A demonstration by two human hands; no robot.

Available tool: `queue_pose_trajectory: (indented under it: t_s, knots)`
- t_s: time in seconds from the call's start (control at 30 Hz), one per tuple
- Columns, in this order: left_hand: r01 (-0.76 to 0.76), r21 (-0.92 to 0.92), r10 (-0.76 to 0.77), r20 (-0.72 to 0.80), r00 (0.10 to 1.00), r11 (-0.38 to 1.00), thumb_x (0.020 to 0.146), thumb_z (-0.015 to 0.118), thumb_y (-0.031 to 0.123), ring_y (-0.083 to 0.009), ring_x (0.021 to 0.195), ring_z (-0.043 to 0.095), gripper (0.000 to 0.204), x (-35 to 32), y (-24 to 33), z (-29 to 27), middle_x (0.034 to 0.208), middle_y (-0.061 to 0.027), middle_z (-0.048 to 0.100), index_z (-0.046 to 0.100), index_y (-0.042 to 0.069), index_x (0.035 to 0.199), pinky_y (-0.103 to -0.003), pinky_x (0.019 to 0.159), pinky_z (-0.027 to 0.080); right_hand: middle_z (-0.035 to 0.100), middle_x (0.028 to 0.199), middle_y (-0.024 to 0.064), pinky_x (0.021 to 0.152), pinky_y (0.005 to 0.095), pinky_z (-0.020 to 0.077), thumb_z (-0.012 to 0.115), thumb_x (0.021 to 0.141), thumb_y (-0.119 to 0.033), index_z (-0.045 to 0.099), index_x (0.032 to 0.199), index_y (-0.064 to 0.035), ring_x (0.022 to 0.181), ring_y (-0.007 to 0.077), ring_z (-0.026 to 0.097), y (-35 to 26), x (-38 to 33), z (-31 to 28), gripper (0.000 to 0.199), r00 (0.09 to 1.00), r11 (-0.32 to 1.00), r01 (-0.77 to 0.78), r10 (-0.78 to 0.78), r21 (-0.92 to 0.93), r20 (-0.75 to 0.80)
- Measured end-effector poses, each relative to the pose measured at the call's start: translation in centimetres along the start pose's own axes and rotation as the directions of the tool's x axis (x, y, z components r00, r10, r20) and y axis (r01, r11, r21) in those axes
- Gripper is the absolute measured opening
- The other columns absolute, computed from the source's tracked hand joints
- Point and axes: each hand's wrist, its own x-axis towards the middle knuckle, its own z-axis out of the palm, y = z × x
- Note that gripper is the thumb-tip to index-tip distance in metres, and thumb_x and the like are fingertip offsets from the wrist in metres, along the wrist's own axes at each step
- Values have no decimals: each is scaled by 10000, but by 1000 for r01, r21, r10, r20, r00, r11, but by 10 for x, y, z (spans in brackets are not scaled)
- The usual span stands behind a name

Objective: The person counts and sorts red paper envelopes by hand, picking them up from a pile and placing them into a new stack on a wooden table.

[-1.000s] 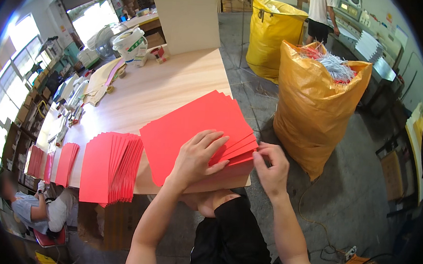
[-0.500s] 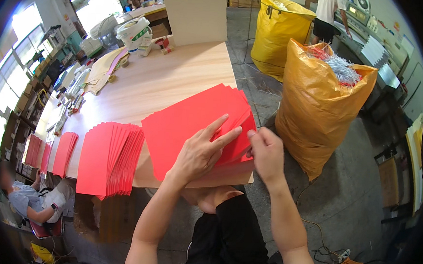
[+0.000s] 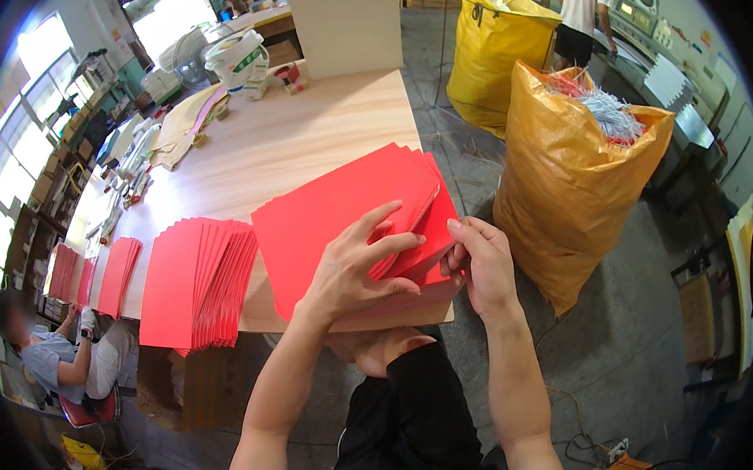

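A thick stack of red paper sheets [image 3: 335, 207] lies at the table's near right corner. My left hand [image 3: 358, 264] rests on it with fingers spread, the fingertips against sheets that bow up along the stack's right side. At that right edge, my right hand [image 3: 483, 262] pinches the edge of a red sheet [image 3: 447, 217] between thumb and fingers. Left of the stack, a fanned pile of red sheets [image 3: 191, 281] reaches over the table's front edge. A narrower red pile [image 3: 119, 274] lies farther left.
Right of the wooden table [image 3: 314, 121] stands an orange sack [image 3: 570, 194] full of paper strips, with a yellow sack [image 3: 496, 67] behind. A white bucket [image 3: 236, 62] is at the table's back. One person [image 3: 55, 354] sits at left; another [image 3: 579, 24] stands at back right.
My left fingers have spread wider, the thumb now apart. My right hand has shifted slightly, its fingers pinching the sheet edge, and the sheets at the right bow up more.
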Motion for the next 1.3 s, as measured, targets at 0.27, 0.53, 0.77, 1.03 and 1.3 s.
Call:
queue_pose_trajectory:
  t_s: [0.27, 0.53, 0.77, 1.03, 1.3]
  knots:
    - [32, -49, -32, 9, 999, 998, 699, 1026, 260, -374, 1275, 736, 627, -1, -4, -2, 1575, -149, 605, 805, 212, 1284, -481, 1015, 647, 577, 641, 3, 476, 258, 394, 667, 1101, -260, 577, 727, -117, 566, 124, 621, -6, -3, 6, 410, 1000, 998, 8, -10, -66, -22]
    - [27, -89, -26, 23, 999, 996, 817, 944, 151, -354, 1273, 742, 530, -1, -4, -3, 1596, -159, 593, 803, 216, 1324, -470, 1022, 639, 576, 674, -15, 523, 255, 425, 649, 1130, -354, 581, 752, -104, 602, 101, 618, -6, -6, -1, 458, 996, 973, 94, -91, -212, 20]
    - [34, -31, -34, -24, 999, 999, 989, 760, 154, -387, 1271, 719, 374, -1, -1, 5, 1648, -191, 536, 788, 264, 1346, -478, 1015, 626, 627, 700, -13, 573, 250, 443, 672, 1103, -261, 650, 844, -10, 647, 40, 565, 16, 3, 0, 361, 930, 777, 294, -367, -557, -21]
    - [-30, 54, 30, 5, 1000, 998, 801, 960, 310, -379, 1265, 721, 501, 1, 3, -2, 1597, -156, 578, 806, 261, 1275, -477, 1014, 632, 604, 669, -8, 538, 254, 428, 669, 1096, -236, 652, 814, -96, 616, 108, 623, -3, 0, -1, 315, 999, 999, -1, 3, -32, 41]
    - [16, -20, -16, -2, 1000, 1000, 751, 989, 307, -359, 1262, 726, 564, -2, -3, 0, 1565, -126, 611, 806, 264, 1283, -470, 1025, 631, 598, 679, -1, 554, 259, 434, 665, 1118, -302, 633, 812, -85, 621, 109, 617, -6, -4, -3, 376, 999, 998, 24, -22, -65, 38]
